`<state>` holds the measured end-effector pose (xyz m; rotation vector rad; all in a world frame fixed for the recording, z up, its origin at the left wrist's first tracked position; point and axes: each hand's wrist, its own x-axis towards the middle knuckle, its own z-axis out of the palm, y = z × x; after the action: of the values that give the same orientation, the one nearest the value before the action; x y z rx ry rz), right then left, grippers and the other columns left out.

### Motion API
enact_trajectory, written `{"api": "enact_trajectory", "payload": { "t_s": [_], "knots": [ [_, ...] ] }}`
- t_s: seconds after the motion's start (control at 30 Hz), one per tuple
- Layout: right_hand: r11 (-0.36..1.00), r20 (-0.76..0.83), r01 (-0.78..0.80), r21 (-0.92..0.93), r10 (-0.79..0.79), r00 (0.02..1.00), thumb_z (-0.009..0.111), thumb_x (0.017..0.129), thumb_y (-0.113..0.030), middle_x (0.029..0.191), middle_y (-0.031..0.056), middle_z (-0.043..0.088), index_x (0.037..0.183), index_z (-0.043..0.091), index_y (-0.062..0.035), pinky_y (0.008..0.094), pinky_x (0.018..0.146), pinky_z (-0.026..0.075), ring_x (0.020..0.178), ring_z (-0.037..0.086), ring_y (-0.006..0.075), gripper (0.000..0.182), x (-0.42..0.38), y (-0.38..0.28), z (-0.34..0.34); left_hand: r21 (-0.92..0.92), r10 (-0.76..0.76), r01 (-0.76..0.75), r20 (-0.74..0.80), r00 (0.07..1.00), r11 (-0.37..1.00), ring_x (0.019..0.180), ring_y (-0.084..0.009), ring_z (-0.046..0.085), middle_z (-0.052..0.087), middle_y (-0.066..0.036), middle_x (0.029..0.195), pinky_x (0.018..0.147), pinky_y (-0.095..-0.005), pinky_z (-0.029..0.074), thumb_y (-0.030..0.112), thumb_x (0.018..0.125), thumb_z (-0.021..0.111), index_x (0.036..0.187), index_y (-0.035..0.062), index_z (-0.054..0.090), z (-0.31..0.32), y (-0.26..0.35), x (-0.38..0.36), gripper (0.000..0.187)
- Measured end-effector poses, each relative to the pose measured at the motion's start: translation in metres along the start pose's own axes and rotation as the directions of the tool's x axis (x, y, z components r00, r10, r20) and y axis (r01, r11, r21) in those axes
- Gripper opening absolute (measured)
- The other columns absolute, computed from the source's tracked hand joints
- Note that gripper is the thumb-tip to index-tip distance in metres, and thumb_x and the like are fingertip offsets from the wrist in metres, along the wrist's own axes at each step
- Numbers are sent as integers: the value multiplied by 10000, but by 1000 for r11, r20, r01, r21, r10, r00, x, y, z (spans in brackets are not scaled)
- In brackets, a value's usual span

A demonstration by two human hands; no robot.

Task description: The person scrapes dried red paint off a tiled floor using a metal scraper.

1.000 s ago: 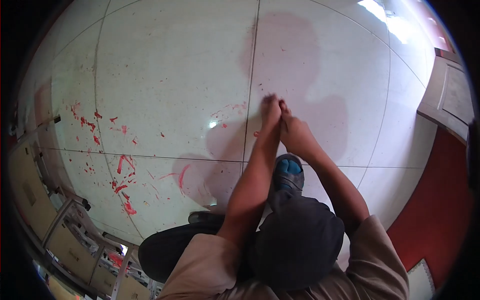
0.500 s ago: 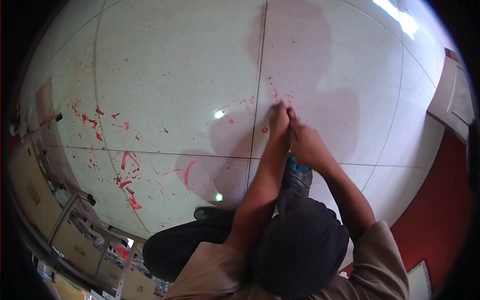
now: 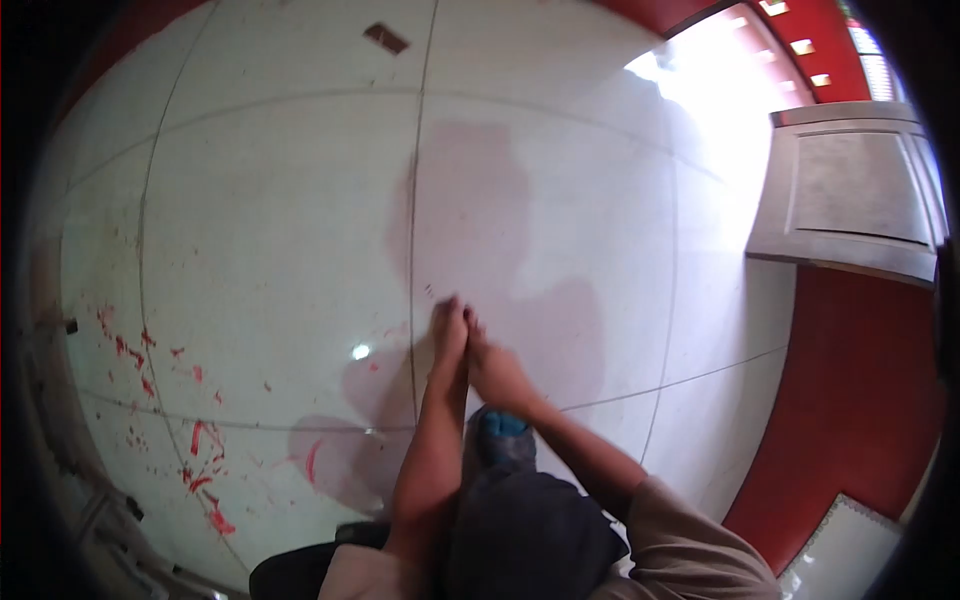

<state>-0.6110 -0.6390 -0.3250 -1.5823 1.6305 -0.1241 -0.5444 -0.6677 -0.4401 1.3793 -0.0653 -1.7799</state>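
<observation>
Low over the white tiled floor (image 3: 250,250), my left hand (image 3: 451,328) and my right hand (image 3: 492,368) are close together, fingers curled and thumbs side by side. The fingertips are dark and slightly blurred, and whatever they may hold is hidden. Just beyond them are small reddish marks (image 3: 429,290) on the tile. My shoe (image 3: 503,430), grey with blue, is behind the right hand. My knee (image 3: 530,530) in dark trousers rises between the forearms.
Red scraps and smears (image 3: 200,440) are scattered over the tiles at left, with a curved red streak (image 3: 312,462) nearer. A brown flat piece (image 3: 386,39) lies far ahead. Right of me are a panelled cabinet or door (image 3: 860,190) and a red surface (image 3: 830,400). Dark furniture (image 3: 100,520) borders the lower left.
The view has swung up and to the right, bringing in the brown piece and more of the panelled front. Both hands stay together, slightly farther forward over the floor.
</observation>
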Motion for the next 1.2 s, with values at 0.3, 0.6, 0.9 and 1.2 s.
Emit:
{"api": "enact_trajectory", "payload": {
  "t_s": [0.3, 0.6, 0.9, 1.2],
  "knots": [
    [923, 301, -319, 215, 248, 921, 426, 955, -248, 957, 259, 643, 1425, 351, -96, 441, 791, 493, 827, 660, 373, 499, -59, 22, -30, -344, -299, 298, 51, 953, 891, 526, -155, 494, 483, -27, 584, 489, -305, 442, 359, 985, 443, 722, 107, 464, 7, -54, -44, 365],
    [950, -162, -311, -2, 307, 938, 505, 942, -368, 1149, 293, 562, 1387, 395, -14, 422, 899, 446, 1005, 584, 394, 580, -181, 17, -254, -2, -377, 377, 22, 926, 926, 432, -64, 399, 502, 51, 586, 383, -204, 323, 413, 948, 510, 804, 150, 592, -42, 36, -75, 311],
    [699, -197, -523, 487, 672, 714, 531, 925, -390, 1250, 97, 528, 1388, 406, -53, 351, 653, 537, 906, 582, 229, 586, -385, 35, -747, 73, -203, 259, -435, 877, 963, 660, -158, 569, 597, -63, 803, 548, -215, 494, 400, 915, 524, 988, 48, 555, -51, 218, -312, 361],
    [699, -690, 45, 714, 691, 214, 626, 818, -576, 1538, 142, 156, 1485, 228, -145, 472, 990, 376, 1389, 201, 352, 888, -443, -12, -1180, 393, -197, 407, -474, 858, 825, 524, -156, 511, 570, -62, 646, 486, -282, 413, 462, 945, 410, 834, 19, 566, 92, 400, -455, 483]
  ]
}}
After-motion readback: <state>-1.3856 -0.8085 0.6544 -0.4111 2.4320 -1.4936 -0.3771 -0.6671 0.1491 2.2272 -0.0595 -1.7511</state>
